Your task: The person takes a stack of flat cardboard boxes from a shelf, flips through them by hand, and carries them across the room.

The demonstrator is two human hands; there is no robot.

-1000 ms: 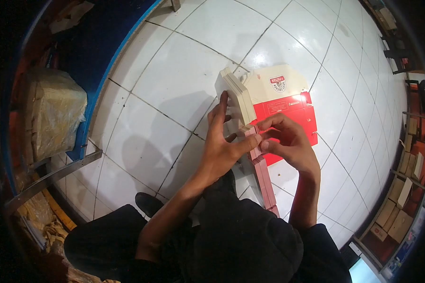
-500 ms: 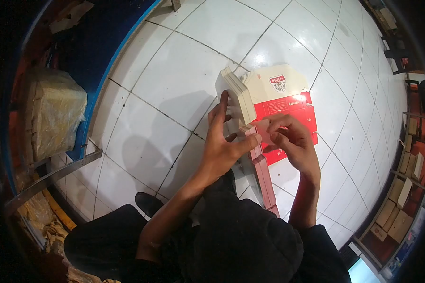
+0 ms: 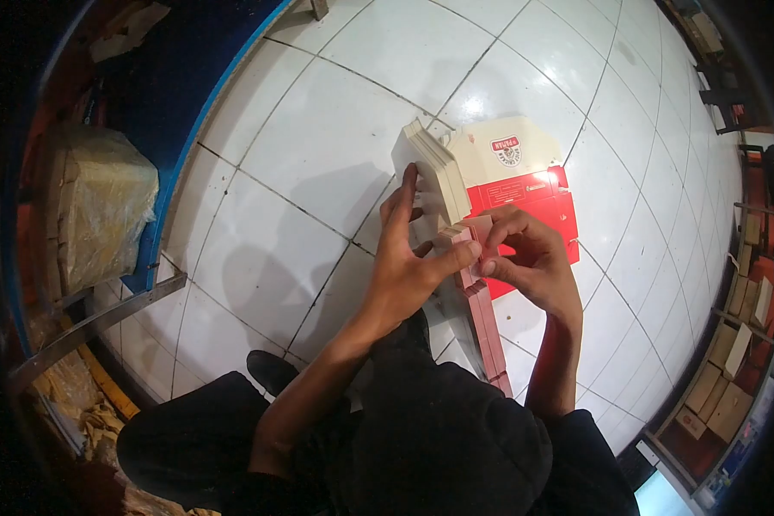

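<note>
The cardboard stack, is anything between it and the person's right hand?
Nothing visible blocks it: the right hand is at the edge of the cardboard stack. The thumb of the left hand lies on that edge, close to the other hand. The red and cream sheet lies beneath, not between them.

A: Left side of frame?
B: Wrapped parcel (image 3: 107,211), mid-left, next to a blue surface (image 3: 163,69); crumpled brownish material (image 3: 70,397), lower left
A: Right?
B: Cardboard boxes (image 3: 731,406) on shelving (image 3: 672,466), lower right; white tiled floor (image 3: 344,112) across the centre, dark grout lines
</note>
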